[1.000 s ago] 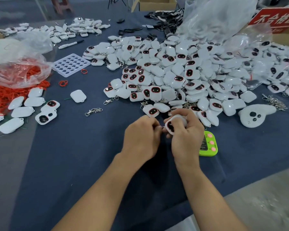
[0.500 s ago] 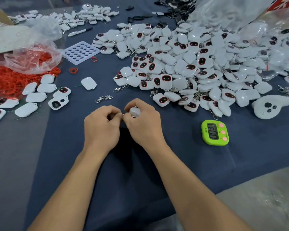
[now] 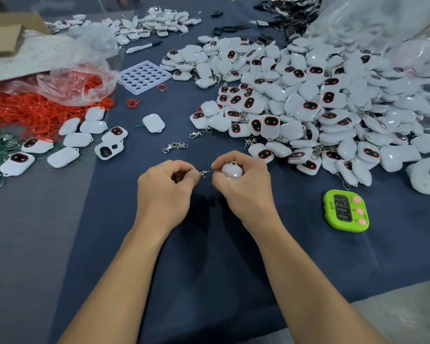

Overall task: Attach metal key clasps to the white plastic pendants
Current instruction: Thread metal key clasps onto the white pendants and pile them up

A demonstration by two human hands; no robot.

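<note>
Clasp (image 3: pixel 204 173), pinched by the left hand (image 3: pixel 168 187), lies with its long axis aimed toward three o'clock at the pendant (image 3: pixel 232 171), just beside but apart, which the right hand (image 3: pixel 243 188) grips with curled fingers; its loop (image 3: pixel 233 163) faces twelve o'clock, likely needing a turn.

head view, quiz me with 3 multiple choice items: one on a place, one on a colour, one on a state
1. Where does the green timer lie?
A) at the table's far edge
B) to the right of the right hand
C) inside a cardboard box

2. What colour are the loose rings beneath the clear bag?
A) red
B) blue
C) yellow

3. How is the right hand?
A) flat and empty
B) curled round a white pendant
C) holding a marker

Answers: B, the timer sits to that hand's right; A, the heap of rings is bright red; B, its fingers wrap the pendant.
</note>
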